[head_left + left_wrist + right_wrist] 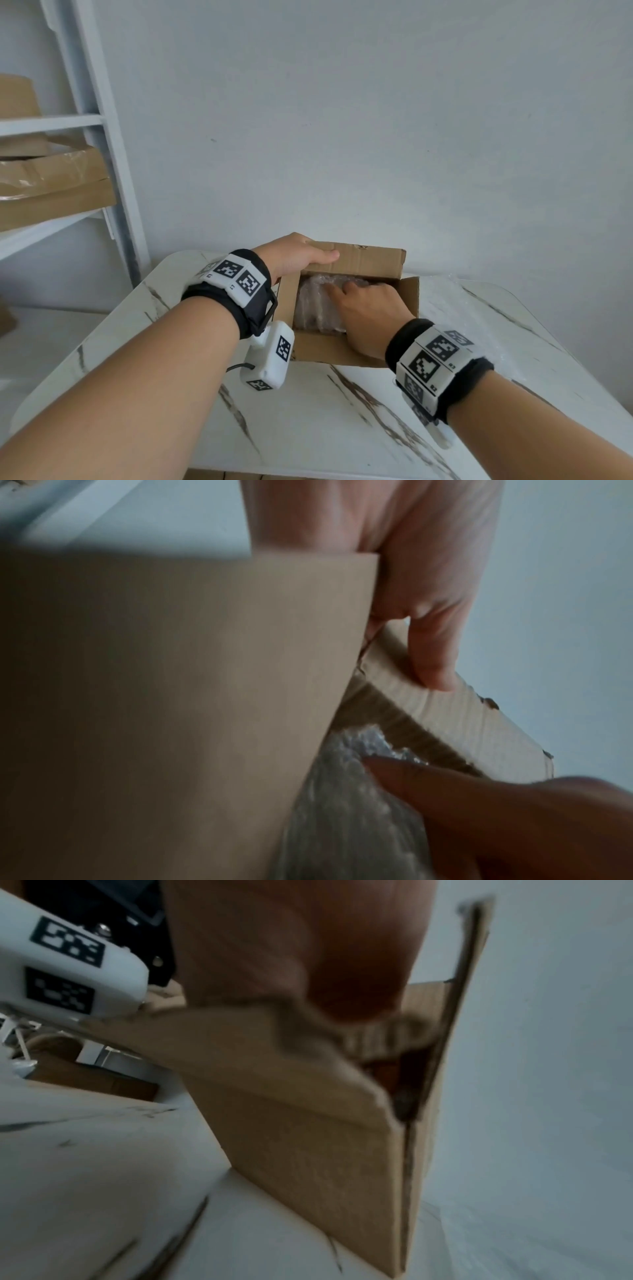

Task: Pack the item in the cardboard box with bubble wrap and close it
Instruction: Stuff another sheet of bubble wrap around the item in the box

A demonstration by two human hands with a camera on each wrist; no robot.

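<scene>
- Open box (349, 353) on marble table (308, 428), flaps up; bubble-wrapped item (317, 301) inside.
- Left hand (291, 255) clamped on far flap (370, 262), thumb (433, 653) curled over its edge.
- Right hand (371, 313) inside, fingers straight, pressing the wrap.
- Loose bubble wrap (445, 284) beyond box, on table.
- White shelf (68, 120) at left, stacked with cardboard (51, 192).
- Black-and-white square markers on wristbands (236, 279); no legible writing.

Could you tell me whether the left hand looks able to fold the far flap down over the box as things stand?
Probably not yet. The left hand already grips the far flap, but the right hand is inside the box, pressing on the bubble wrap, and would be in the way.
</scene>
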